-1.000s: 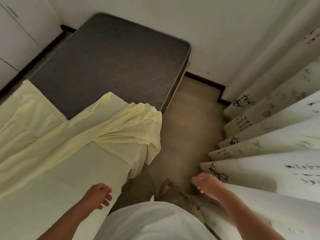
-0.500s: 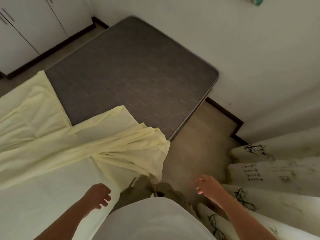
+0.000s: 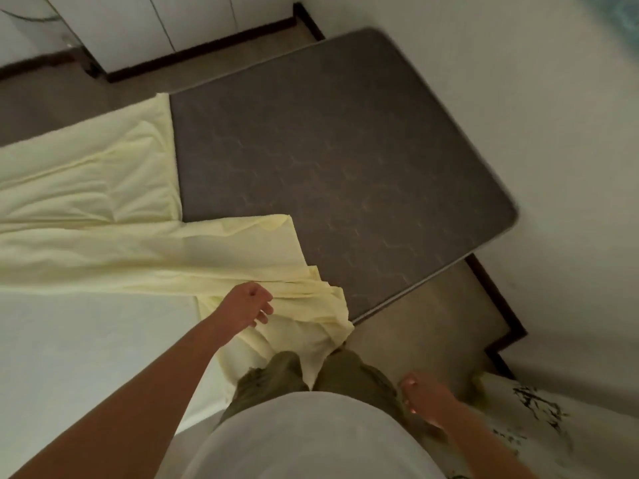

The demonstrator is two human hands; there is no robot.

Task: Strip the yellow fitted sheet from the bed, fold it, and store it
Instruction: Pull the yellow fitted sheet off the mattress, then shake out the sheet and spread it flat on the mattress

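Observation:
The yellow fitted sheet is peeled back off the far half of the bed and lies rumpled across the left side. Its bunched corner hangs over the bed's near edge by my legs. The bare dark grey mattress shows beyond it. My left hand reaches out over that bunched corner with loosely curled fingers; no cloth shows in its grip. My right hand hangs relaxed at my side, holding nothing.
A white surface of the bed lies bare at the near left. White wardrobe doors stand past the bed's far side. A narrow strip of floor runs between bed and wall, with a printed white curtain at my right.
My view has swung left and I have stepped closer to the bed. My left hand has reached forward from my side to over the bunched sheet corner. My right hand has stayed low.

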